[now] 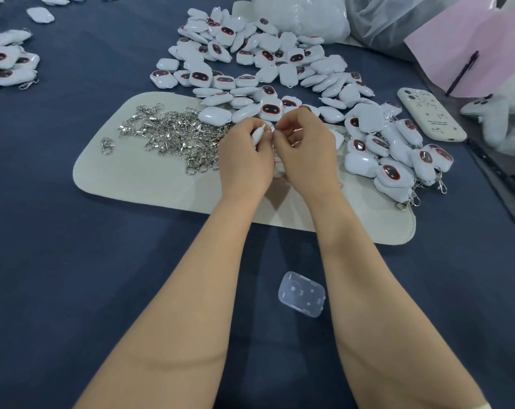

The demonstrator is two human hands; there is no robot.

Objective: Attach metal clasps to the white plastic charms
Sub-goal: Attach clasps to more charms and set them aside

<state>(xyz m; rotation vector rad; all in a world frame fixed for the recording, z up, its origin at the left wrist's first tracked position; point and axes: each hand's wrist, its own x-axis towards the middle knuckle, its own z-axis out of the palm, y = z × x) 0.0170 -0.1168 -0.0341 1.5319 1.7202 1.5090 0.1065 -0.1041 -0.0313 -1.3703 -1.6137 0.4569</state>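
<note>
Left hand [244,156] is curled round 1 charm [258,134], holding it edge-up over the mat [150,181] with thumb and fingers closed on its sides. Right hand [306,149] is pinched tight at the charm's top end, its fingertips meeting the left ones. I reckon there's a clasp [268,130] ring in that pinch, but only a speck of metal shows, so I can't swear to it.

Handling-wise, my guess is the charm is a light, hard, glossy shell. That makes it slippery, and it'll want to twist in the fingers. Better to hold it by the flat faces near the loop end than by the rounded corners. The clasp looks like tiny stiff wire whose ring needs springing open, so it's fingernail work and easy to drop.

Just left of the hands, the spare clasps [173,134] lie in a tangle on the mat. Behind the hands is a heap of bare charms [250,69]. To the right is a pile [397,154] with clasps already hanging off. There's a phone [430,118] further right and a clear case [302,293] between my forearms.
</note>
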